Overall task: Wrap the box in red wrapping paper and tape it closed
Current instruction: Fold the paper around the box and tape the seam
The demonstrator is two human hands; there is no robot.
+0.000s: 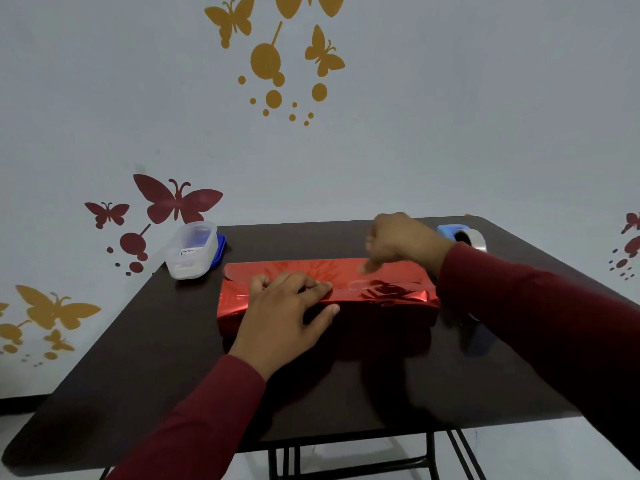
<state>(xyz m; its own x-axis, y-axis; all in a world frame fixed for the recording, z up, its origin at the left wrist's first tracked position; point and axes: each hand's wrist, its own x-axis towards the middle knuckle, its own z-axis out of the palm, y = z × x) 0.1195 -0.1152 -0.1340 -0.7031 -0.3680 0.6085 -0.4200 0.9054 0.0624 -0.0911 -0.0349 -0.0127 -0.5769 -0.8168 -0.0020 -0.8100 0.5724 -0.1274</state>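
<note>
Red wrapping paper [346, 292] covers the box at mid-table [138, 358] — left hand [287, 306] presses flat on the seam, fingers straight; right hand [398, 244] (blurred, fingers curled) touches the top, grip unclear — tape dispenser [464, 237] behind.

The box [329, 306] is long and low, lying lengthwise across the middle of the dark bench [138, 358], and is hidden under the red wrapping paper [391, 292], so none of its own surface shows. The paper is glossy and foil-like, mirroring light and shadow. It is folded over the top, where two edges overlap along the length; the far flap stands slightly raised. A strip of clear tape [356, 284] appears to lie on the seam.
</note>
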